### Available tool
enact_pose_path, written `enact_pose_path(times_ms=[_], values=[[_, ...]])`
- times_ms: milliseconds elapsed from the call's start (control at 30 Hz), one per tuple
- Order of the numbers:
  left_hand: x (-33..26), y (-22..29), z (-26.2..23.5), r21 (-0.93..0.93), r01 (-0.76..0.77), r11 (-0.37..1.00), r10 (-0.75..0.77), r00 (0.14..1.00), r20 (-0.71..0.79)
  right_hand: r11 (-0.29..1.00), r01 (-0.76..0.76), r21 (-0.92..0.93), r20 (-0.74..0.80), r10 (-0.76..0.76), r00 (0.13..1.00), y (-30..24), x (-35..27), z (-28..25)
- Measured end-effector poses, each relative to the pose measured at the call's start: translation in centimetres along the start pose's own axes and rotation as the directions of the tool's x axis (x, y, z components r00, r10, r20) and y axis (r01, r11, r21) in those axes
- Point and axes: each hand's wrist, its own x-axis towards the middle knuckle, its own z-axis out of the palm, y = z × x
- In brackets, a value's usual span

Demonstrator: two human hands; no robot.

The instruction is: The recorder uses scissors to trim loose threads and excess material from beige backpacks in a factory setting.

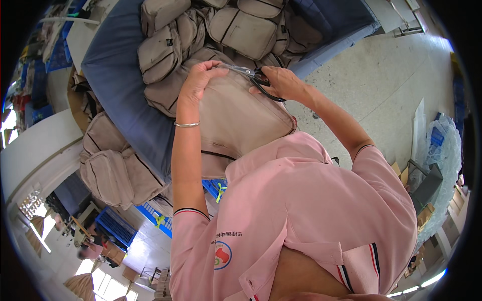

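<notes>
In my right hand is a pair of scissors with black handles, my fingers in the loops. The metal blades point left, toward the fingertips of my left hand. That hand is closed in a pinch just past the blade tips; what it grips is too small to make out. Beneath both hands lies a beige backpack, its broad smooth panel facing up and its lower end close against my body. A dark trim line runs along its near edge.
A blue fabric-sided bin in front of me holds several beige backpacks. More beige backpacks are piled left of it. Blue plastic crates stand at lower left. Bubble wrap is at right beside the concrete floor.
</notes>
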Motion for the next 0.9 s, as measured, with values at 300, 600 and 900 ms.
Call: enact_pose_path(times_ms=[300,600,900], values=[[-0.5,0.3,0.4,0.004,-0.045,0.999,0.045,0.999,0.024,0.995,0.003,-0.099,-0.004,-0.003,1.000,-0.6,0.3,-0.8],[-0.4,0.0,0.2,-0.076,0.003,0.997,-0.001,0.999,0.033,1.000,-0.014,-0.026,0.106,0.016,0.994,-0.5,0.6,-0.8],[-0.1,-0.2,-0.1,-0.087,-0.020,0.996,0.025,0.998,0.059,0.990,0.035,-0.135,0.072,-0.026,0.997,-0.4,0.8,-2.1]])
